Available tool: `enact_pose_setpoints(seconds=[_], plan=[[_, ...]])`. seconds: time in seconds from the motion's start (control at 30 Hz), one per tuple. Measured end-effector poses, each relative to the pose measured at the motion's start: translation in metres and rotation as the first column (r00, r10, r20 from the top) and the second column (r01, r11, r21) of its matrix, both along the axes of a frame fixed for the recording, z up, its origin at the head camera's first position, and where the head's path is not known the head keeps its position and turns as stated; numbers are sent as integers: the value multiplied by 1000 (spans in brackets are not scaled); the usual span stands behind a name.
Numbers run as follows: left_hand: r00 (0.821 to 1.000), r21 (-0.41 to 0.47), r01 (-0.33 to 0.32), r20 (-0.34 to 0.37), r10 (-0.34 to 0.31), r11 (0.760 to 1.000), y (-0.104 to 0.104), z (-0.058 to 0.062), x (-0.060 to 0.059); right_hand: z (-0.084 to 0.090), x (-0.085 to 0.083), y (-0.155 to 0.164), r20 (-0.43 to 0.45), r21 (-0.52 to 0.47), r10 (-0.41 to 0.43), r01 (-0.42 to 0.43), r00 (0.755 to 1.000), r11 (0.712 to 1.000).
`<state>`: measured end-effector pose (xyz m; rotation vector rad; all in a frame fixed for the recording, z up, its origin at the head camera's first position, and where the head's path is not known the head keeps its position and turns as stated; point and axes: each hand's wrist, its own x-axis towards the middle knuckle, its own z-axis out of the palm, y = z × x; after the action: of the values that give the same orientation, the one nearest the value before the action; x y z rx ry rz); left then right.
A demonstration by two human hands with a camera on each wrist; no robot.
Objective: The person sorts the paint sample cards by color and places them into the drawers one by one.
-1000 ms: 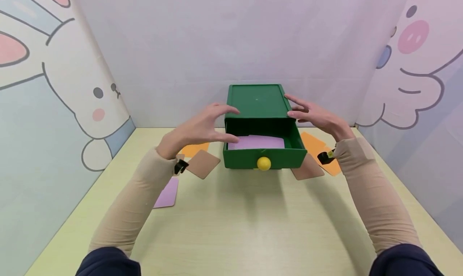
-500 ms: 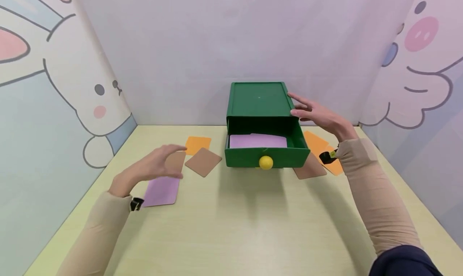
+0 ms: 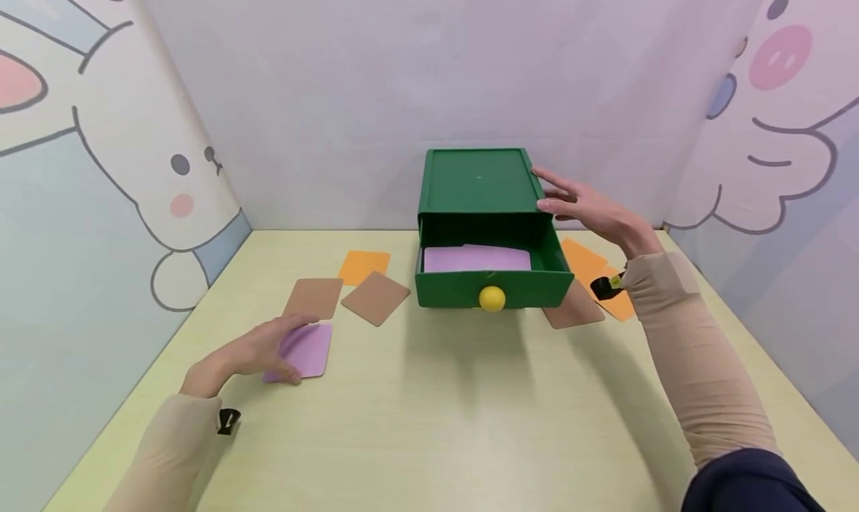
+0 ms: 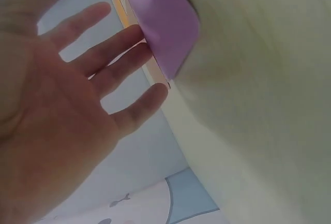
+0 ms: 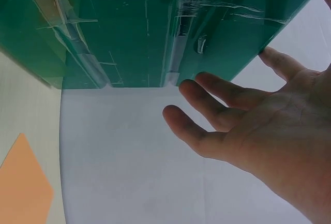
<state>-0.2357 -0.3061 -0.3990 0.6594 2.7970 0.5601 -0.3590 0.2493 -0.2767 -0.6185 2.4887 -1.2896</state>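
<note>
My left hand [image 3: 258,348] hovers low over a purple card [image 3: 312,352] on the table at the left, its fingertips at the far edge and thumb at the near edge. In the left wrist view its fingers stay extended and spread beside the purple card [image 4: 168,25]. A green box [image 3: 479,180] stands at the back with its drawer [image 3: 446,290] pulled out by a yellow knob [image 3: 492,299]. Purple cards [image 3: 478,258] lie in that drawer. With extended fingers, my right hand [image 3: 593,212] touches the box's right side; the right wrist view shows those fingertips along its wall.
Left of the box lie two brown cards [image 3: 376,298] and an orange card [image 3: 365,267]. Another brown card [image 3: 576,307] and orange cards [image 3: 580,257] are on its right, partly under the right wrist. A white wall [image 3: 322,109] stands close behind the box.
My left hand has moved left and down from the front of the drawer to the purple card. The right hand has stayed at the box's side.
</note>
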Motion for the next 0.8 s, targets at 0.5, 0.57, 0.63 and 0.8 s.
enact_pose_setpoints(seconds=[0.5,0.57,0.63,0.8], plan=[[999,6,-1,-49,2,1000,8,-1,-4,0,-1,0,-13,13,-2,3,1000,1000],[997,6,7,-72,-6,1000,12,3,-7,-1,-1,1,-18,14,-2,2,1000,1000],[995,22,25,-95,-22,999,17,9,-11,-1,-1,1,-19,15,-2,2,1000,1000],[986,67,84,-150,-73,994,30,29,-20,-2,-1,2,-13,13,-4,5,1000,1000]])
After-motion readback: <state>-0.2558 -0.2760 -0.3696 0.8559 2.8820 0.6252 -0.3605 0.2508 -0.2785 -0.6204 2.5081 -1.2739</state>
